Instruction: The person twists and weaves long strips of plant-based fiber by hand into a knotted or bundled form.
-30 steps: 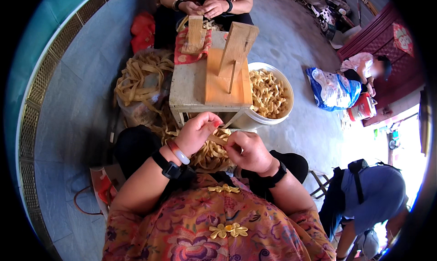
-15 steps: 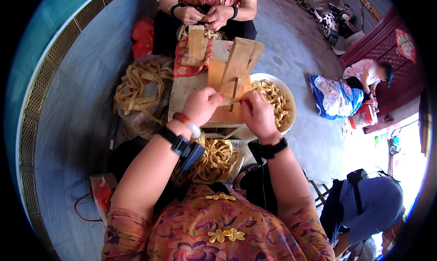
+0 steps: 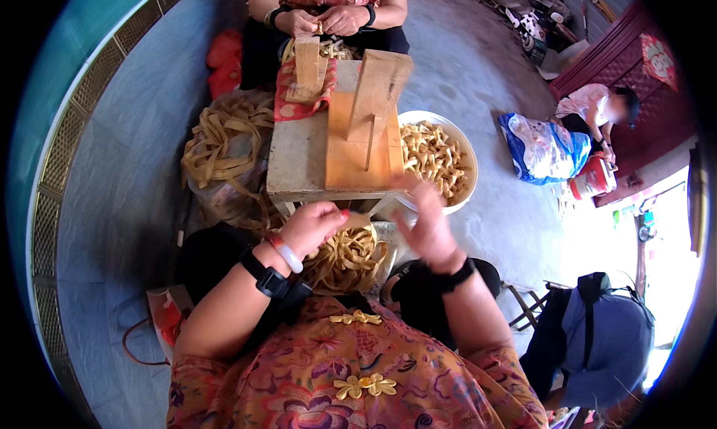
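Observation:
My left hand (image 3: 314,229) pinches a short piece of tan strip (image 3: 359,220) just in front of the low table. My right hand (image 3: 427,227) is blurred by motion, its fingers apart and nothing visible in them, nearest the white tub of knots. Beneath my hands lies a heap of long tan strips (image 3: 349,263). On the table a wooden block (image 3: 379,93) leans up from an orange-brown board (image 3: 347,156), with a thin upright peg (image 3: 370,143) in front of it. Knotted tan pieces (image 3: 433,156) fill the white tub (image 3: 469,182) at the table's right side.
Across the table (image 3: 295,160), a co-worker's hands (image 3: 321,22) work on a small piece behind another wooden block (image 3: 306,66) on a red cloth (image 3: 287,104). A bag of tan strips (image 3: 224,141) stands left. Farther right, another person (image 3: 590,111) sits beside a blue-white sack (image 3: 541,149).
Both hands have drawn back from the peg toward me. My right hand has come off the strip and spread its fingers; the left still pinches it. The view has shifted slightly.

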### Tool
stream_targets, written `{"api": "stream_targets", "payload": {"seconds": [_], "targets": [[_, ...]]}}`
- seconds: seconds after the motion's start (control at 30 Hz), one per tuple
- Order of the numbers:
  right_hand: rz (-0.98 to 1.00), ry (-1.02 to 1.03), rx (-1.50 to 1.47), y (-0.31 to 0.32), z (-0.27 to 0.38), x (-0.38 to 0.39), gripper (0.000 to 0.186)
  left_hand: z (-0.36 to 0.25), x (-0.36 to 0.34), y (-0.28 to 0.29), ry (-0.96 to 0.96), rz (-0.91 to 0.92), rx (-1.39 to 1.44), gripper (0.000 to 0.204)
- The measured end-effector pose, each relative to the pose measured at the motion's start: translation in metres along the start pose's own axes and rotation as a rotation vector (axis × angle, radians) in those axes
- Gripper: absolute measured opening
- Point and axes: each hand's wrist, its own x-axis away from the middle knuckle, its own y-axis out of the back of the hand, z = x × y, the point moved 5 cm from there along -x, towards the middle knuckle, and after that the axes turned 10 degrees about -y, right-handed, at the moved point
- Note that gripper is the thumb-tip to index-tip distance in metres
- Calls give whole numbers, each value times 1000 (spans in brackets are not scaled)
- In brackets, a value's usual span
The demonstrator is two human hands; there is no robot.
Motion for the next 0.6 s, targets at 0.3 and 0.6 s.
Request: {"api": "stream_targets", "payload": {"seconds": [0.3,0.6], "targets": [[67,134,130,-23,29,39,33,16,39,-15,227,340,328,18],[292,80,-356,-47,55,59,27,-30,44,-21,-750,132,-536,19]]}}
